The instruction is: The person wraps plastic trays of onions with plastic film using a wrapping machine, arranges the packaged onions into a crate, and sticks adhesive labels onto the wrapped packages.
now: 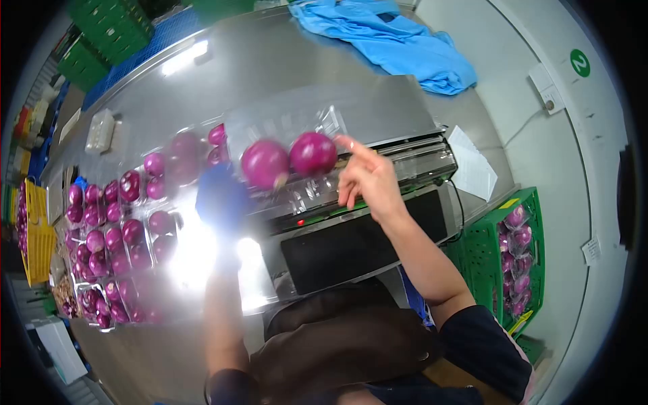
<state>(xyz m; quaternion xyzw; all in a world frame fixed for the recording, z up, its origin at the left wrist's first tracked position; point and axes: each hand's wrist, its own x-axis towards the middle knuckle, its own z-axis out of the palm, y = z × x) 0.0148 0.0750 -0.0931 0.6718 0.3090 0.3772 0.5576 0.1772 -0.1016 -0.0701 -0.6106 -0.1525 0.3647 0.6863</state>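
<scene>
Rows of packed onions (113,239) crowd the worktop (250,88) at left, with glare washing over the nearest packs. A blue cloth (405,47) lies at top right, and a green crate (533,270) of wrapped onions stands lower right. The dark-fronted machine (418,165) sits between the body and the big onion pair (312,154), centre frame, its long axis running left to right, rising slightly rightward. The right hand (368,177) is loosely open, index finger reaching to the pair's right end; the left hand (223,192), blurred blue, I can't read.
</scene>
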